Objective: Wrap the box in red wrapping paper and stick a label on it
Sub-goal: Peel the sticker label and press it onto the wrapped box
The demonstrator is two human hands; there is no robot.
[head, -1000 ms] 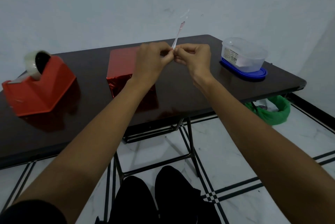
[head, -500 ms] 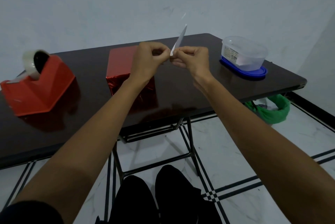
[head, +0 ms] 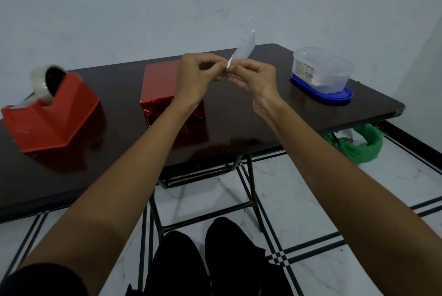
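Left hand (head: 198, 78) and right hand (head: 253, 80) pinch the lower end of a white label (head: 244, 49), raised above the surface (head: 239, 116). The wrapped red box (head: 160, 85) sits below. Step: likely peeling the backing; next, press the label onto the box.

No wording is legible in this scene. A white printed sticker (head: 303, 71) on the side wall of the clear oval plastic container (head: 334, 66) carries rows of fine print and what appears to be a barcode, all too small to read. To the left of that container, the small white paper label (head: 244, 47), pinched by the left hand (head: 198, 78) and right hand (head: 253, 78), shows a blank face.
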